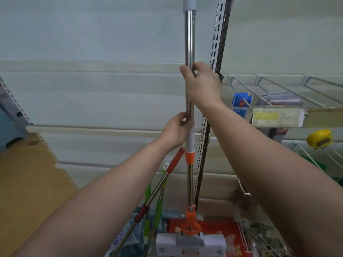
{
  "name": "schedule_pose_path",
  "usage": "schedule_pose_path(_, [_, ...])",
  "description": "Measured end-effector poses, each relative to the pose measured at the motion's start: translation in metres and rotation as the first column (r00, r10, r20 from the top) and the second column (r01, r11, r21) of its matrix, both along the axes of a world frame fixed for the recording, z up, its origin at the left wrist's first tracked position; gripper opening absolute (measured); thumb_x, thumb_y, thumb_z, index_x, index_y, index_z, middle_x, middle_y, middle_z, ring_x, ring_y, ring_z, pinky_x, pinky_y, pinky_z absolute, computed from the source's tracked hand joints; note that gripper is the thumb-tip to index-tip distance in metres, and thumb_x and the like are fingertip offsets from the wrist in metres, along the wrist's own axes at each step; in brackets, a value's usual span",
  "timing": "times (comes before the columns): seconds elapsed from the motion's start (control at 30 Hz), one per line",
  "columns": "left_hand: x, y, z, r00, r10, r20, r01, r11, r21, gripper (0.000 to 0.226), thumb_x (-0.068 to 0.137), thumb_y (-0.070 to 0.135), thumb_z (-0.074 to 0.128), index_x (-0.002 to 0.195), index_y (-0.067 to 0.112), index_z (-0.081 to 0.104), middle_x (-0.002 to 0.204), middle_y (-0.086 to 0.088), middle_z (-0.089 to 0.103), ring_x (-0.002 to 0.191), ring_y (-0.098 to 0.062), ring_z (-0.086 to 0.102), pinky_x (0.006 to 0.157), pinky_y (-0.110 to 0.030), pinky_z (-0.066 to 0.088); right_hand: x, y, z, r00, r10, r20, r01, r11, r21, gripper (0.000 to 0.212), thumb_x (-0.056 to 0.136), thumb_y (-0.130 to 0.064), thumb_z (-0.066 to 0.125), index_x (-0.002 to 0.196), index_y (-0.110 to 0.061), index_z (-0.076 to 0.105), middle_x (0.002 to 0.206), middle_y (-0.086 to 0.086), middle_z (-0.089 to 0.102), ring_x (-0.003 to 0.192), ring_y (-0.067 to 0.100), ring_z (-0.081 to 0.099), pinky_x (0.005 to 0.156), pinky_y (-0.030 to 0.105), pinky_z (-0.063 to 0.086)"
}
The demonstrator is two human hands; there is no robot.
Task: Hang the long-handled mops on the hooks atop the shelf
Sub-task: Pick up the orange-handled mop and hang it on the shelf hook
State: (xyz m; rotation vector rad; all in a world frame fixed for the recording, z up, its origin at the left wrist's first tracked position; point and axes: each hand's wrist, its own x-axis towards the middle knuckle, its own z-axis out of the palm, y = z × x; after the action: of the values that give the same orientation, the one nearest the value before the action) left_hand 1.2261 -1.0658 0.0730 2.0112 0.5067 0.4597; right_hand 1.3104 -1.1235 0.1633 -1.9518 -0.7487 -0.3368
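Observation:
A long mop point(189, 39) with a shiny steel handle, grey sleeve and orange collar stands upright in front of me, its top running out of the frame. Its orange bracket and grey sponge head point(191, 240) hang low at the bottom. My right hand point(202, 84) grips the steel pole higher up. My left hand point(176, 130) holds it just above the grey sleeve. A second mop with a red grip point(174, 162) leans to the left behind my left arm. No hooks are in view.
A slotted metal shelf upright point(217, 52) rises just right of the pole. Wire shelves point(278, 88) with packaged goods and a yellow object point(318, 139) sit to the right. Green-handled tools point(159, 201) stand below. Cardboard point(27, 182) lies to the left.

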Motion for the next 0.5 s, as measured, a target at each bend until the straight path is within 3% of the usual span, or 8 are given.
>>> schedule_pose_path(0.23, [0.016, -0.005, -0.002, 0.999, -0.039, -0.007, 0.039, 0.998, 0.044, 0.043, 0.102, 0.032, 0.048, 0.143, 0.015, 0.047, 0.136, -0.011, 0.061, 0.121, -0.028, 0.060, 0.090, -0.031, 0.044, 0.007, -0.002, 0.000, 0.999, -0.037, 0.003, 0.037, 0.999, 0.017, 0.040, 0.101, -0.056, 0.047, 0.115, -0.022, 0.063, 0.095, -0.005, 0.065, 0.092, 0.021, 0.061, 0.075, 0.035, 0.041])
schedule_pose_path(0.4, [0.034, 0.001, -0.003, 1.000, -0.009, -0.024, 0.012, 0.996, 0.087, 0.044, 0.103, 0.038, 0.047, 0.140, 0.015, 0.049, 0.136, -0.009, 0.062, 0.121, -0.027, 0.061, 0.088, -0.032, 0.046, 0.014, 0.005, 0.000, 0.998, -0.051, -0.021, 0.051, 0.999, 0.002, 0.040, 0.103, -0.055, 0.045, 0.121, -0.022, 0.060, 0.096, -0.003, 0.061, 0.088, 0.021, 0.052, 0.074, 0.034, 0.035])
schedule_pose_path(0.5, [0.047, 0.009, -0.003, 0.998, 0.022, -0.054, -0.018, 0.997, 0.078, 0.038, 0.102, 0.034, 0.046, 0.134, 0.015, 0.053, 0.129, -0.008, 0.065, 0.115, -0.028, 0.063, 0.088, -0.035, 0.049, 0.018, 0.013, 0.001, 0.996, -0.066, -0.060, 0.064, 0.997, -0.031, 0.037, 0.103, -0.056, 0.043, 0.113, -0.024, 0.058, 0.098, 0.003, 0.064, 0.089, 0.027, 0.053, 0.075, 0.037, 0.035])
